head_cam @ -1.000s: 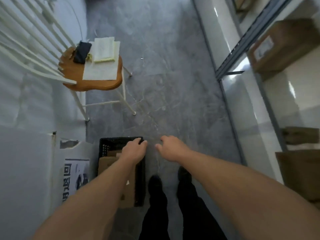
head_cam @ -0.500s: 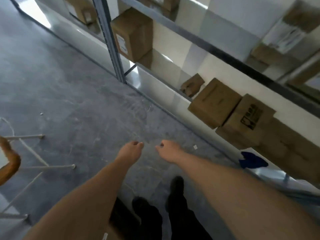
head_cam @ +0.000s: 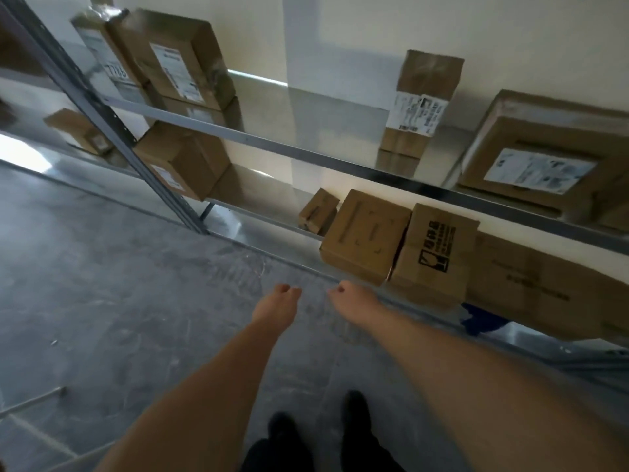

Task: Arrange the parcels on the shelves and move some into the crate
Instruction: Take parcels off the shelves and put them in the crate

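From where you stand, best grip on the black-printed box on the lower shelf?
Grip the printed box by its top and bottom front edges, straight from the aisle. The plain box and the long box flank it, blocking its sides; its front seems to overhang the shelf edge.

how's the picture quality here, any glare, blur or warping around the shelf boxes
Head view: soft throughout, so the white label on the flat brown cardboard box at right is unreadable; a blown-out glare patch sits on the grey floor at far left; the glossy metal shelf mirrors the boxes; wide-angle distortion slants the grey shelf rail.
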A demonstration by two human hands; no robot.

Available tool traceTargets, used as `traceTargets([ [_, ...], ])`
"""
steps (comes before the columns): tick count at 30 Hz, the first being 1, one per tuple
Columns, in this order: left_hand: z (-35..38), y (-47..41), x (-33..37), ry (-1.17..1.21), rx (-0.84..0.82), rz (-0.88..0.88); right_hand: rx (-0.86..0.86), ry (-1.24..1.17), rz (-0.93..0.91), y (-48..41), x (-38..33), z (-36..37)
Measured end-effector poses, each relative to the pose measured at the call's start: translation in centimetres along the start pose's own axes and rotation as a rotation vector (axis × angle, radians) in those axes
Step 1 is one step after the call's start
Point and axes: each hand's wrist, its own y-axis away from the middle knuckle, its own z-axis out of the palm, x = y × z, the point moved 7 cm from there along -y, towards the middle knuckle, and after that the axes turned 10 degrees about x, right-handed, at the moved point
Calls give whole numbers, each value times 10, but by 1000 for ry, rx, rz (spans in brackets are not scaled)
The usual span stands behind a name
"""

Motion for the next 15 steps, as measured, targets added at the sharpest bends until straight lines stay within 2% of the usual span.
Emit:
traceTargets([
  [8, -33, -87, 24, 74, -2, 56, 84, -228, 84, -59, -48, -6],
  [15, -52, -204, 47, 100, -57, 102, 225, -497, 320, -138, -93, -5],
])
